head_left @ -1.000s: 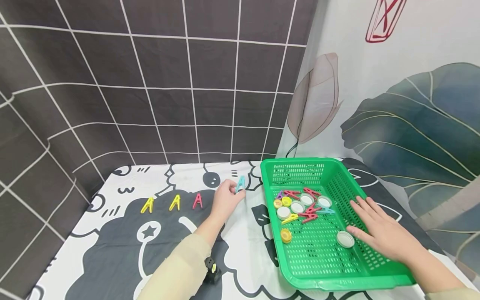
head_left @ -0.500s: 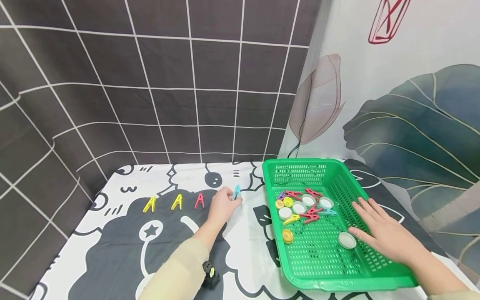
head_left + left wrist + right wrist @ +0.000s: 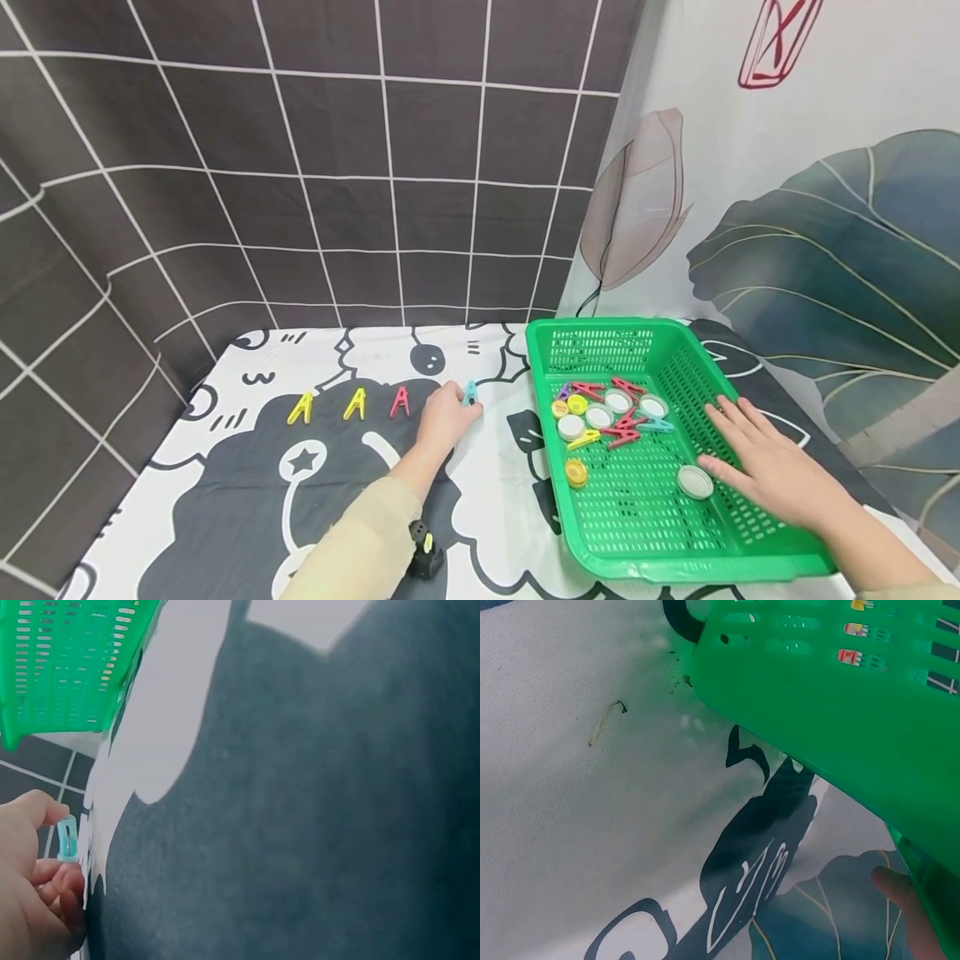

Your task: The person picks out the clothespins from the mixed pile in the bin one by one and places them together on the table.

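Note:
My left hand (image 3: 444, 421) pinches a light blue clothespin (image 3: 470, 393) close over the cloth. In the left wrist view the thumb is at one end of that clothespin (image 3: 67, 838) and curled fingers are at the other. To its left, a red clothespin (image 3: 400, 402) and two yellow clothespins, one nearer (image 3: 355, 404) and one farther left (image 3: 301, 408), form a row. My right hand (image 3: 780, 471) lies with straight fingers over the right side of a green basket (image 3: 558, 508). A finger (image 3: 907, 900) shows beside the basket wall in the right wrist view.
Inside the basket are several clothespins, such as a yellow one (image 3: 583, 439) and a blue one (image 3: 654, 424), and several caps, among them a white cap (image 3: 695, 482) and a yellow cap (image 3: 576, 472). A small black object (image 3: 425, 554) sits by my left sleeve (image 3: 360, 533).
My left hand has come down and slightly left with the blue clothespin, toward the row of clothespins. The right hand stays on the basket side.

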